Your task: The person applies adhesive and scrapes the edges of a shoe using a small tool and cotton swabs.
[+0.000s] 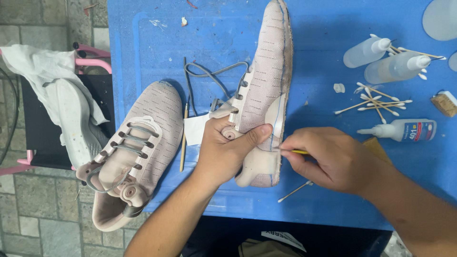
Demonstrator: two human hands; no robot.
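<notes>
A pale pink knit shoe upper [269, 81] lies on its side on the blue table [328, 200], toe pointing away, grey lace trailing loose. My left hand [223, 152] grips its heel end, thumb pressed across the side panel. My right hand [331, 159] pinches a thin yellow-handled tool [296, 152], whose tip touches the upper's bottom edge beside a blue drawn line. A second matching shoe [135, 152], laced, rests at the table's left edge, overhanging it.
Two clear squeeze bottles [385, 59], a small glue bottle [404, 130], several cotton swabs [378, 102] and a brown block [445, 103] lie at the right. A thin brush [183, 138] and white paper scrap sit between the shoes. A white sole [78, 126] lies on a stool left.
</notes>
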